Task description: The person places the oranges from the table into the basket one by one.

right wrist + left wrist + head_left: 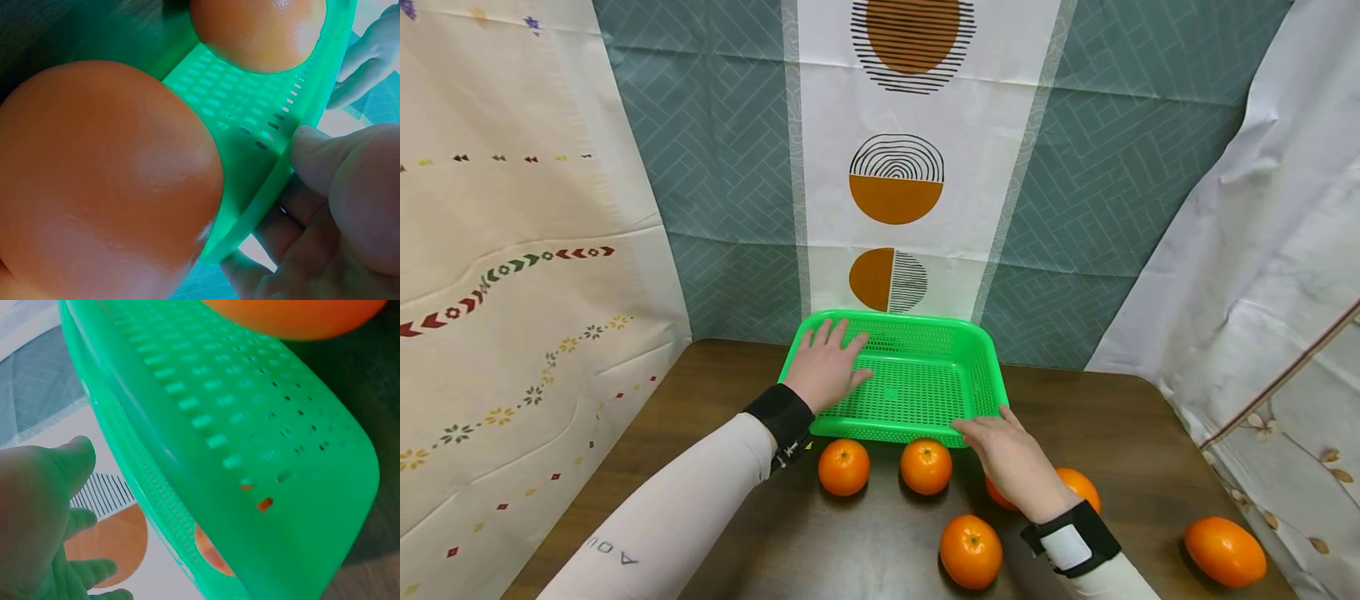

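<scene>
A green perforated plastic basket (917, 392) stands at the back of the table with nothing in it. My left hand (827, 367) is over its left side, fingers spread and holding nothing. In the left wrist view, the fingers (94, 572) stand apart from the basket wall. At the near right corner is my right hand (1011, 454). Its thumb (312, 147) lies at the rim in the right wrist view, the other fingers partly behind the rim. Two oranges, a left one (844, 467) and a right one (926, 467), sit before the basket's front wall.
Nearer me lies another orange (972, 552). Beside my right wrist is an orange (1078, 487), with one more (1000, 493) mostly hidden under the hand. An orange oval fruit (1225, 552) lies far right on the brown table (1120, 442). Patterned cloths (722, 167) hang behind and at both sides.
</scene>
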`<state>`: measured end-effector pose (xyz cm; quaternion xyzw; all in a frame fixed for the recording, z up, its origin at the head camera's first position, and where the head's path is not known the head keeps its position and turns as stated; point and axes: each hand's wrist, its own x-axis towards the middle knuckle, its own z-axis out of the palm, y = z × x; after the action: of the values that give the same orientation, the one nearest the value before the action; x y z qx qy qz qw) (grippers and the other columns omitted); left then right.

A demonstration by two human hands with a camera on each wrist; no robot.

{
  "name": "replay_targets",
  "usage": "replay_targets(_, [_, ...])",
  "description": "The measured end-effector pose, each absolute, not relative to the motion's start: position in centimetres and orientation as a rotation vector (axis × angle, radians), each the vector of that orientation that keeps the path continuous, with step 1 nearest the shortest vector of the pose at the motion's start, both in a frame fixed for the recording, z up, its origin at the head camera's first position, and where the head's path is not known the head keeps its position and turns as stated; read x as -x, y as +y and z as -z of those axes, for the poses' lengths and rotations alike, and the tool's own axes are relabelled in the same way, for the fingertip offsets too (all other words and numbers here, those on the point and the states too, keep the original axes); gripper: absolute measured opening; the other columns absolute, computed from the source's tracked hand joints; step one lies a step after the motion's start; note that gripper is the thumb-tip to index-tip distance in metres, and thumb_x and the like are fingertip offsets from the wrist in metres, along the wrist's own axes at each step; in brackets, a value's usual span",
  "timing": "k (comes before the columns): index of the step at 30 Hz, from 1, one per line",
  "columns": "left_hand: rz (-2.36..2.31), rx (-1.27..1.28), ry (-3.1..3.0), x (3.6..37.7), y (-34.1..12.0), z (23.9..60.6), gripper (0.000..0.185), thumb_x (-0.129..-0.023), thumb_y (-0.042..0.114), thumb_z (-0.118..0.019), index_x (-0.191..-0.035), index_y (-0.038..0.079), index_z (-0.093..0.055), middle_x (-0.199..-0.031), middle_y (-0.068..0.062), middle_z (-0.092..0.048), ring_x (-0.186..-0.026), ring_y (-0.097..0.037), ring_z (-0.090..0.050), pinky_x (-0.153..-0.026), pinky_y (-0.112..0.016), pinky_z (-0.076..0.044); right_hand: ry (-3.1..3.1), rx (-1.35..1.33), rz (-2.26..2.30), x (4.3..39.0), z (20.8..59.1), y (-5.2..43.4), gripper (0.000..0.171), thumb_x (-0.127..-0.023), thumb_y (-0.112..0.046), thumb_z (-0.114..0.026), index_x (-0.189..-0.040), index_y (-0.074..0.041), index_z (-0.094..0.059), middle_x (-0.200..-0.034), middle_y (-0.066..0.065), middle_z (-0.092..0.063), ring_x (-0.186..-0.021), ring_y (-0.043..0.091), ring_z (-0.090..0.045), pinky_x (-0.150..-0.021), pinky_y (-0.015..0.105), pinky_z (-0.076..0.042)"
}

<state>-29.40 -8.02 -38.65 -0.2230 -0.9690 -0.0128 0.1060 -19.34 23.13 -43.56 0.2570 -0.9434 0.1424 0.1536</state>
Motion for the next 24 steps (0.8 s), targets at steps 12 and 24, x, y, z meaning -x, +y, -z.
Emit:
replay_targets(12, [0.179,0.72,-2.821,27.7,-8.3,38.6,0.071,-0.112,0.05,-0.065,-0.168,0.011,-0.046,-0.172,-0.029,-0.036,-0.159,-0.055,-0.031,-0.126,-0.07,-0.03,-2.682,-0.753,-0.4,19.2,43.4,23.0,0.029,-0.101,-0.001,-0.078,-0.129,-0.007,-0.079,-0.115,0.005,-0.08,-0.113,0.026,-0.075,-0.12,0.069,-0.04])
replay_targets(24, [0.152,0.746,-2.821,26.1,-8.2,38.0,0.075,-0.11,0.053,-0.065,-0.17,0.012,-0.044,-0.174,-0.026,-0.034,-0.16,-0.054,-0.031,-0.127,-0.069,-0.03,-2.697,-0.742,-0.409,19.0,43.1,22.9,0.029,-0.101,0.0,-0.078,-0.13,-0.006,-0.079,-0.116,0.006,-0.08,-0.114,0.027,-0.075,-0.121,0.069,-0.039])
